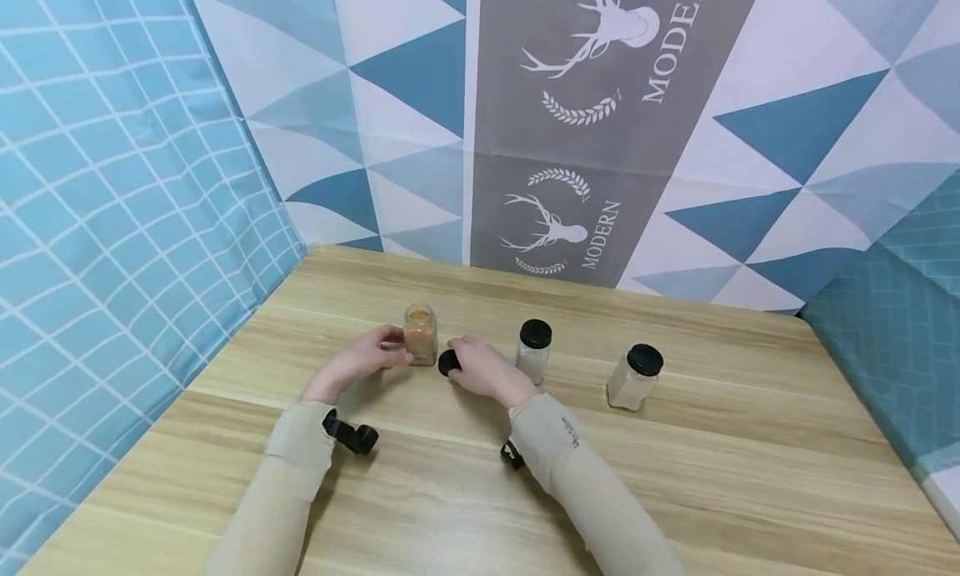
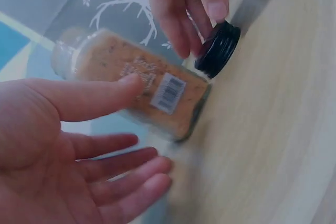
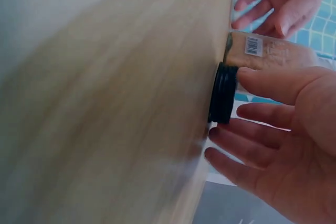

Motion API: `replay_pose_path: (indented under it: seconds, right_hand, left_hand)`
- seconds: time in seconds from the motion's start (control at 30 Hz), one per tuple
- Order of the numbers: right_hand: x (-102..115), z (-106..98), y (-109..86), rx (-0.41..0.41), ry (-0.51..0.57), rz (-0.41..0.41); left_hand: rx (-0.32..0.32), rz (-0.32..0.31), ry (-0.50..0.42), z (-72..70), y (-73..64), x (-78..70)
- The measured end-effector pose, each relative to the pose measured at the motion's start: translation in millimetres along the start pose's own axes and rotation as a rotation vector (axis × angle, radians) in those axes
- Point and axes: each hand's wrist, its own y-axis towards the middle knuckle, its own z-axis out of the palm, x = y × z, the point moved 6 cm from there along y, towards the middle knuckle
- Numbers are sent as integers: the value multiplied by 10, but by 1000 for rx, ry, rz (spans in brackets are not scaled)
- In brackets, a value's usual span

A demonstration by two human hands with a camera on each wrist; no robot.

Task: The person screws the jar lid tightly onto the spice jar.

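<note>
On the table (image 1: 435,501), orange-filled jar (image 1: 422,341).

So the head view is shot from above and behind the left hand (image 1: 357,363) and right hand (image 1: 483,368), aimed forward and down, well back, with lots of tabletop (image 1: 435,484) taken in around them plus the backdrop (image 1: 408,101) beyond. Both wrist views are taken way closer, each pointed past its own palm and fingertips, rolled so the tabletop is shown steeply tilted. The orange-filled jar (image 2: 142,80) between the hands and the black lid (image 3: 224,94) by the right fingertips are shared by those two.
</note>
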Motion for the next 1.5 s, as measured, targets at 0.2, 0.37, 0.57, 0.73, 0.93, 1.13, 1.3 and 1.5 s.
replay_pose_path:
  seconds: [0.2,0.37,0.57,0.73,0.93,1.13,1.3,1.5]
  right_hand:
    - [62,31,113,2,-30,-24]
    - [56,33,121,-5,-37,-35]
    - [-13,30,94,5,59,9]
    - [-92,-7,70,-47,214,86]
    - [-131,-122,83,-151,319,137]
    - [-108,-295,93,-291,456,142]
    - [-31,-403,114,-351,524,93]
    - [102,-464,172,-357,531,11]
  left_hand:
    - [9,53,-66,41,91,46]
    - [3,79,-81,35,98,94]
    - [10,83,-82,58,121,137]
    - [18,105,-118,85,127,104]
    - [11,102,-141,75,115,125]
    - [7,87,-117,66,114,161]
    - [9,78,-102,56,110,162]
    - [17,66,-104,44,102,151]
